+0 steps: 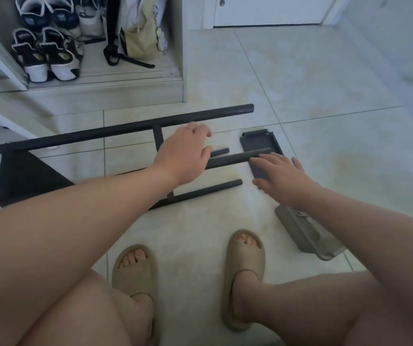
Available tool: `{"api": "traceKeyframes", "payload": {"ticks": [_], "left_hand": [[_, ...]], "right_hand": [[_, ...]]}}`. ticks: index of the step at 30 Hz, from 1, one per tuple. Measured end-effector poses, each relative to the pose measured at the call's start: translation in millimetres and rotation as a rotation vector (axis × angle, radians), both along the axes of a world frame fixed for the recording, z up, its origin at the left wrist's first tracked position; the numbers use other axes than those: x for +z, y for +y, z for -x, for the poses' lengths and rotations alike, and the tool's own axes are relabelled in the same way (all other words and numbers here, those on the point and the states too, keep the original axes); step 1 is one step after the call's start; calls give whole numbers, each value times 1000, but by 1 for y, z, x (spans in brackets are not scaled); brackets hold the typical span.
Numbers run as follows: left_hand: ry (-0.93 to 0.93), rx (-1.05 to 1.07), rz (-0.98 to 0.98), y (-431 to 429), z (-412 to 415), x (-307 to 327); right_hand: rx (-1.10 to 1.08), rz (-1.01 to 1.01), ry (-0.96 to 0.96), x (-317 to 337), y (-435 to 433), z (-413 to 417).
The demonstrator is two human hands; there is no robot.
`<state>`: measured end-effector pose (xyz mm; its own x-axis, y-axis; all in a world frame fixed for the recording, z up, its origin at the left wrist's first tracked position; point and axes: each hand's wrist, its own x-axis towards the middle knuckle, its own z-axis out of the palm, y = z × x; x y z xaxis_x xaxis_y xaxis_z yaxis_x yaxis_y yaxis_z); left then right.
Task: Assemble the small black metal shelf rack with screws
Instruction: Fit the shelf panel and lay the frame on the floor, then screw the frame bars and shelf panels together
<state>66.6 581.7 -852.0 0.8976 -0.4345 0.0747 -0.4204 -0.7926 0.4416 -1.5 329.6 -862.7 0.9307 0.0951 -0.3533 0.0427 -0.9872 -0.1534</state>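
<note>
Feet in tan sandals (244, 270) stood on the tiled floor (312, 83), with a grey case (307, 236) lying just beside the right forearm. The right hand (285, 178) reached out over a dark flat tray (260, 143), fingers straight and spread, holding nothing. The left hand (185, 153) hung over loose black tubes (233, 158) with fingers bent; whether they gripped one could not be told. The black rack frame (125, 128) lay flat near the floor's far edge, before an open cupboard (180, 46) holding sneakers (45, 56) and a bag (143, 38).
</note>
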Motion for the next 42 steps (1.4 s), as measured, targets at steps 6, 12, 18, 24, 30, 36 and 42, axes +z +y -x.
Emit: {"api": "traceKeyframes", "payload": {"ticks": [6, 12, 18, 24, 30, 36, 42], "left_hand": [[188, -359, -132, -76, 28, -26], [466, -319, -220, -148, 30, -77], [717, -154, -39, -232, 32, -153], [938, 20, 184, -269, 32, -206], [1083, 192, 250, -272, 53, -218], [1288, 49, -55, -250, 67, -211], [1150, 189, 188, -241, 76, -212]], "right_hand": [[-148, 58, 133, -4, -80, 27], [-269, 49, 304, -50, -148, 34], [-461, -33, 365, -132, -198, 50], [-533, -87, 417, -199, -218, 57], [-514, -79, 369, -223, -228, 52], [-370, -127, 341, -233, -202, 42], [-194, -95, 304, -243, -180, 34]]}}
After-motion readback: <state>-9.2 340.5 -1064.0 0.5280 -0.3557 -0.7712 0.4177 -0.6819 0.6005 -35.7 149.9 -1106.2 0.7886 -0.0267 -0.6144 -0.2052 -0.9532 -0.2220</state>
